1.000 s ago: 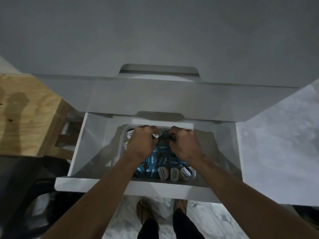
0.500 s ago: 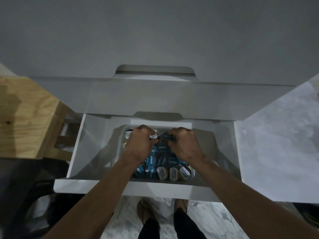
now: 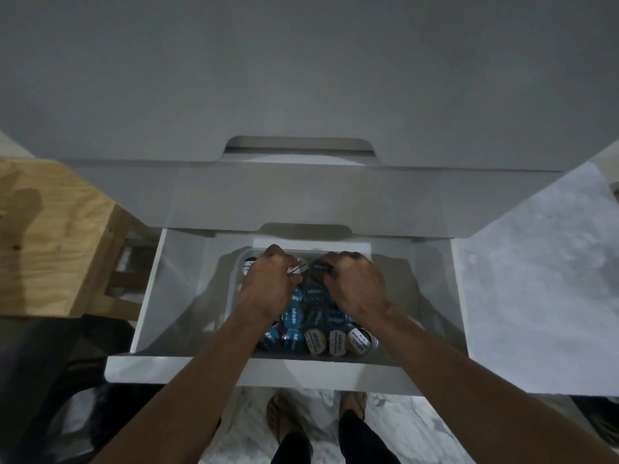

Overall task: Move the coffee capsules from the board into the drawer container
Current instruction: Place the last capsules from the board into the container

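Note:
An open white drawer (image 3: 187,363) holds a pale container (image 3: 233,306) packed with several coffee capsules (image 3: 316,341), some with blue lids and some with white. Both my hands are inside, at the container's far end. My left hand (image 3: 268,284) is curled over a white-lidded capsule (image 3: 298,266). My right hand (image 3: 356,284) is curled over a dark blue capsule (image 3: 320,267). The two fists hide the capsules beneath them. No board with capsules is in view.
Two closed white drawer fronts (image 3: 301,202) overhang the open drawer from behind. A wooden stool or table (image 3: 50,236) stands at the left. A marbled floor (image 3: 536,296) lies to the right, and my feet (image 3: 284,413) are below the drawer front.
Both hands stay at the far end of the container with hardly any movement. The view has shifted slightly.

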